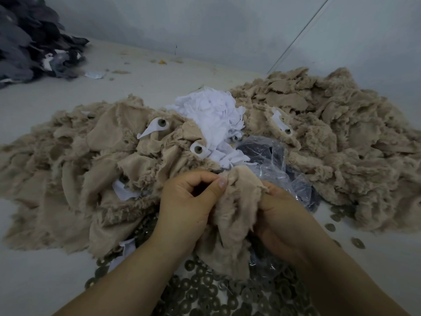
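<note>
I observe the left hand (189, 206) with fingers curled and the thumb pressed against the forefinger, pinching the upper edge of a beige plush piece (232, 226). The right hand (282, 224) is likewise curled, gripping the same piece along its right edge; its fingertips are buried in the pile and I cannot tell their exact hold. The piece hangs bunched between both hands, low in the centre of the view, above a scatter of dark washers (205, 290) on the pale table (34, 270). Just behind it lie a clear plastic bag (273, 160) and a heap of white scraps (214, 115). Beige plush heaps sit left (79, 167) and right (341, 133), the left one bearing a grey eye (197, 149) on white backing. A dark fabric stack (22, 42) stands well apart, far left.
</note>
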### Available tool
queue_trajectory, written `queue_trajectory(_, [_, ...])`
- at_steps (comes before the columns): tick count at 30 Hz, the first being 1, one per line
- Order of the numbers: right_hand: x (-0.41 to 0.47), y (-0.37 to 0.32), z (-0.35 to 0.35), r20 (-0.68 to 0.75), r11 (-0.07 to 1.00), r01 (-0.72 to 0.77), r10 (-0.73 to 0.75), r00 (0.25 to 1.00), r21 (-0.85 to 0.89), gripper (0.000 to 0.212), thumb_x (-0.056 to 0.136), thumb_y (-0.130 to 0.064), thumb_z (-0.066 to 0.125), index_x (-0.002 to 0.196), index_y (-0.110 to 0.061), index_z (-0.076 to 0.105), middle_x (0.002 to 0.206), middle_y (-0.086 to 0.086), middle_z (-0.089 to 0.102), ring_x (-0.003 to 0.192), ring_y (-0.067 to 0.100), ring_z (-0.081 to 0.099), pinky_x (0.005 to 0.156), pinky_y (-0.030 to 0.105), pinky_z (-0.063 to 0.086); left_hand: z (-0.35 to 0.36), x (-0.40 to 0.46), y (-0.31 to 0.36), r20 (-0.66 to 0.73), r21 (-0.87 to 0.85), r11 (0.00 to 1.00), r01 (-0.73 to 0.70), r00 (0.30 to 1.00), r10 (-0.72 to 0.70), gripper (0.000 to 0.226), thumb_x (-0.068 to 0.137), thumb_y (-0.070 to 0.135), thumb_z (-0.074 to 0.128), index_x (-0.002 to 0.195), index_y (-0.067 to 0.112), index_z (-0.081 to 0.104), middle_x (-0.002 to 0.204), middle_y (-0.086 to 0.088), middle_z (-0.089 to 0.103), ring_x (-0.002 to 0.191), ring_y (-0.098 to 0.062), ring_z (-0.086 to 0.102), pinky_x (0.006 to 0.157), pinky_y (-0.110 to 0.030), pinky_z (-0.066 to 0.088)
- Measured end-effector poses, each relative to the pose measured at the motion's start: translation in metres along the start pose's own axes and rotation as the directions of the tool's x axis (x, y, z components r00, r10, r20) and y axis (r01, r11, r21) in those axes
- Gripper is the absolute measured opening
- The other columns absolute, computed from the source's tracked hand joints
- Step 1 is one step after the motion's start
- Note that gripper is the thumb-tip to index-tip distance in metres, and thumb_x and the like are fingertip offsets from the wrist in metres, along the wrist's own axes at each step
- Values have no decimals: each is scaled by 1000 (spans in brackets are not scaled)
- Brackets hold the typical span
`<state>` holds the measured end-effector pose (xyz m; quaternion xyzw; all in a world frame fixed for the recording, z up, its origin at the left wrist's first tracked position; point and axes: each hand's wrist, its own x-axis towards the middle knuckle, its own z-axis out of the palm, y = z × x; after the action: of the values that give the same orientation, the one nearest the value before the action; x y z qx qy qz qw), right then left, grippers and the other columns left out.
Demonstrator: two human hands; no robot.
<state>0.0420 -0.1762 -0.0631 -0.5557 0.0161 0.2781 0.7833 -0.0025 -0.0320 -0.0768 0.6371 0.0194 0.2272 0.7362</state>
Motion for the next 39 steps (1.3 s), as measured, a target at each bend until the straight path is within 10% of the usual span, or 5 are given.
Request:
queue_trajectory(11, [4,-1,0,6,972,-142,143,990,189,35,99,-15,45,120,5,66,119,24,68,113,39,65,103,51,48,-1,0,-2,-31,-18,999,38,999,-38,14,81,24,69,75,13,74,72,-7,71,68,-16,65,66,-28,56])
queue_trajectory(16, [-5,-6,-4,51,939,-231,252,966,-254,27,96,-10,49,72,-14,61,59,0,58,47,10,46,42,16,29,-1,1,-4,-22,-5,1000,24,999,-24,17,88,15,68,73,19,74,70,1,70,67,-10,64,63,-22,52])
queue_trajectory(20, [-11,-13,-6,146,818,-260,382,913,-513,25,86,-24,63,61,-22,63,57,-2,45,45,7,28,45,22,12,-3,1,-5,-16,6,1000,16,1000,-16,15,88,18,70,74,19,74,73,-2,70,69,-14,63,64,-26,54])
queue_trajectory(30, [0,2,0,25,998,-43,42,999,56,30,96,-6,52,120,3,65,117,28,67,112,44,63,96,50,53,1,1,-5,18,20,1000,-16,1000,15,17,88,10,68,75,18,75,70,5,71,66,-5,63,62,-19,51])
queue_trajectory(39, [0,14,0,-36,976,198,-202,979,-89,36,66,-20,75,98,-4,76,96,23,74,87,36,73,72,43,61,3,0,-8,65,82,995,-61,996,56,4,79,17,73,75,19,74,74,2,71,70,-10,65,66,-24,53])
